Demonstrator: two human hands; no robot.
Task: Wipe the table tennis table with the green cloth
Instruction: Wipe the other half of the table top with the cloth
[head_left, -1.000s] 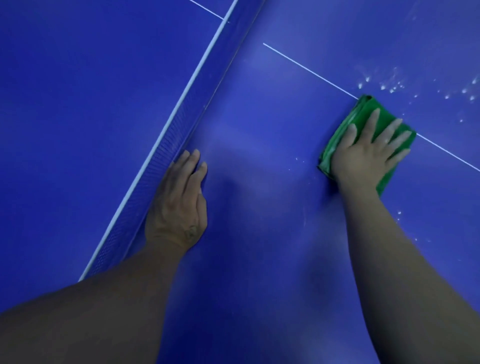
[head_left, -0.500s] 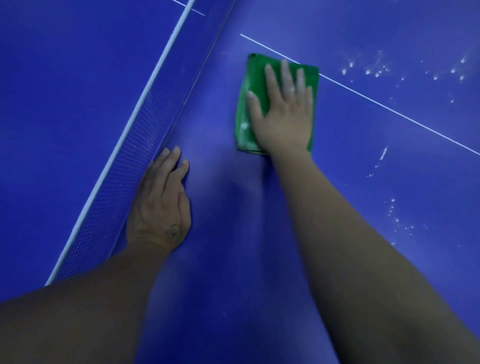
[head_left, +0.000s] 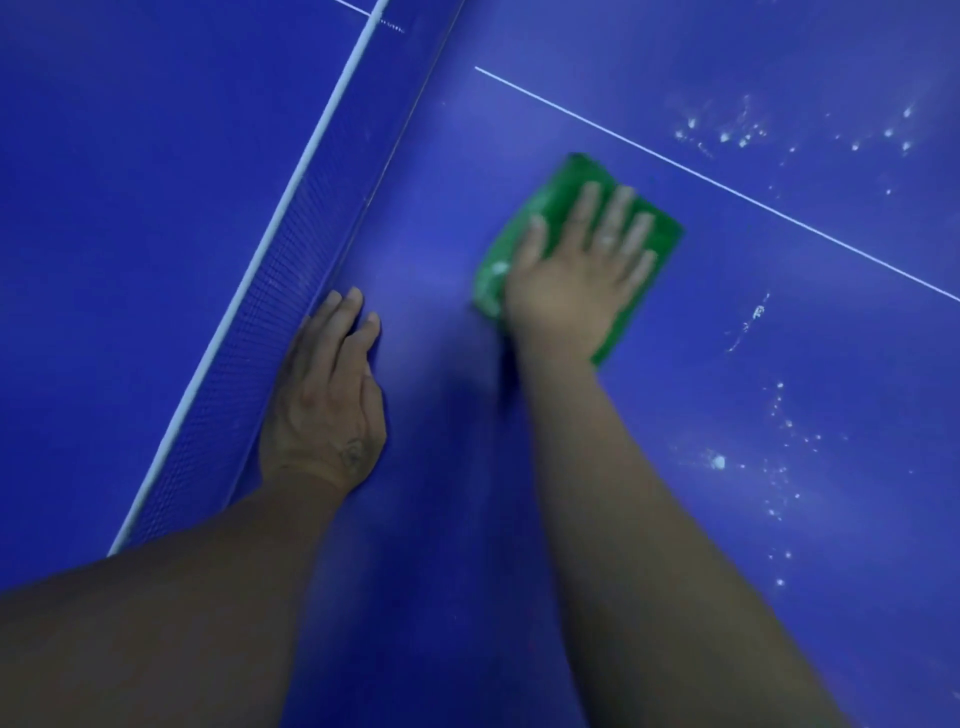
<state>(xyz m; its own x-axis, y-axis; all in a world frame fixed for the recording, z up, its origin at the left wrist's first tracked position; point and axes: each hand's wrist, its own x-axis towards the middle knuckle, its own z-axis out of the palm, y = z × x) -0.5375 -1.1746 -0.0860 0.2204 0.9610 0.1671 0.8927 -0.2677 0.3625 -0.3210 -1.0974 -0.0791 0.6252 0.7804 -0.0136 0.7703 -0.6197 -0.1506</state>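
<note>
The blue table tennis table (head_left: 779, 338) carries white specks (head_left: 737, 130) beyond its thin white line (head_left: 727, 189). Your right hand (head_left: 576, 275) presses flat, fingers straight, on the folded green cloth (head_left: 558, 187). Your left hand (head_left: 327, 405) rests open beside the blue mesh net (head_left: 270, 291).

Right hand (head_left: 571, 283) slid green cloth (head_left: 558, 197) off white line (head_left: 727, 188), back toward person

The right hand (head_left: 576, 280) presses flat, fingers spread, on a folded green cloth (head_left: 558, 200) on the blue tabletop (head_left: 727, 312). The left hand (head_left: 324, 400) rests flat beside the blue mesh net (head_left: 291, 260). White specks (head_left: 719, 461) lie right of the right hand.
</note>
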